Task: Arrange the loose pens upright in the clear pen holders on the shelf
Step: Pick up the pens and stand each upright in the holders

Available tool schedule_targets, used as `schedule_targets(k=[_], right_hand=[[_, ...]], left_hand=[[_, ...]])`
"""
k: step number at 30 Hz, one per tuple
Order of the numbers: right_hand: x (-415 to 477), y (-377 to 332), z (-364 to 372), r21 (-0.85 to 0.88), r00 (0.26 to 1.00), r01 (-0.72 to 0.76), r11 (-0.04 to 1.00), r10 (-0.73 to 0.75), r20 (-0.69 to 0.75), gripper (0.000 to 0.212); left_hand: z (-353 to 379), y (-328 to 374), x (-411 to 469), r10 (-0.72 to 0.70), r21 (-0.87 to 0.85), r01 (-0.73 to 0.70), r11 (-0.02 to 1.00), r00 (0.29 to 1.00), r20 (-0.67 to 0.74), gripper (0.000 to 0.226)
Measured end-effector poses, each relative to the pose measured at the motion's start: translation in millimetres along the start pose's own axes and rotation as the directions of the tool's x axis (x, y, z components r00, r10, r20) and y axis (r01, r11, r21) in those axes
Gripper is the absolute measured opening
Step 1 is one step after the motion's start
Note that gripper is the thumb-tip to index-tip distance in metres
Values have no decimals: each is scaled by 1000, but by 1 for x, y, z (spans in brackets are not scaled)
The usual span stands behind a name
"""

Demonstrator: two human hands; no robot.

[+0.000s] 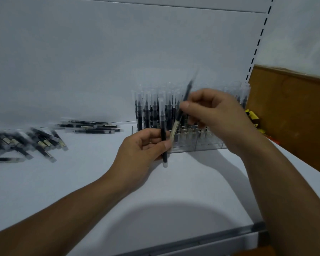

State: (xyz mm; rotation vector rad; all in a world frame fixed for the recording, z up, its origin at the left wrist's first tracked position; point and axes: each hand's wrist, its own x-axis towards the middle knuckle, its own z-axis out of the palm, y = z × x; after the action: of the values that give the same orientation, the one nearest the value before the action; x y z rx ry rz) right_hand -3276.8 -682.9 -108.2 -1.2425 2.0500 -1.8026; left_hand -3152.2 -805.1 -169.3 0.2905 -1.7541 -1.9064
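Note:
My left hand (142,152) pinches an upright black pen (163,132) with a clear cap, just in front of the clear pen holder (194,143). A second, tilted pen (183,108), blurred by motion, is pinched in my right hand (216,115), which hovers over the holder's front rows. Many black pens (148,111) stand upright in the holder. Loose pens lie flat on the white shelf in a pile at the left (26,145) and a smaller group further back (92,127).
The white shelf (85,178) has a grey metal front edge (211,241). A white back panel rises behind, with a slotted upright (257,47) at the right. Beyond it are a brown board (294,111) and a yellow-black object (252,116).

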Motion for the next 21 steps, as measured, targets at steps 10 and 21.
schedule_targets(k=[10, 21], right_hand=[[15, 15, -4, -261, 913, 92, 961, -186, -363, 6], [21, 27, 2, -384, 934, 56, 922, -184, -306, 7]], left_hand=[[0, -2, 0, 3, 57, -4, 998, 1000, 7, 16], [-1, -4, 0, 6, 50, -7, 999, 1000, 26, 17]])
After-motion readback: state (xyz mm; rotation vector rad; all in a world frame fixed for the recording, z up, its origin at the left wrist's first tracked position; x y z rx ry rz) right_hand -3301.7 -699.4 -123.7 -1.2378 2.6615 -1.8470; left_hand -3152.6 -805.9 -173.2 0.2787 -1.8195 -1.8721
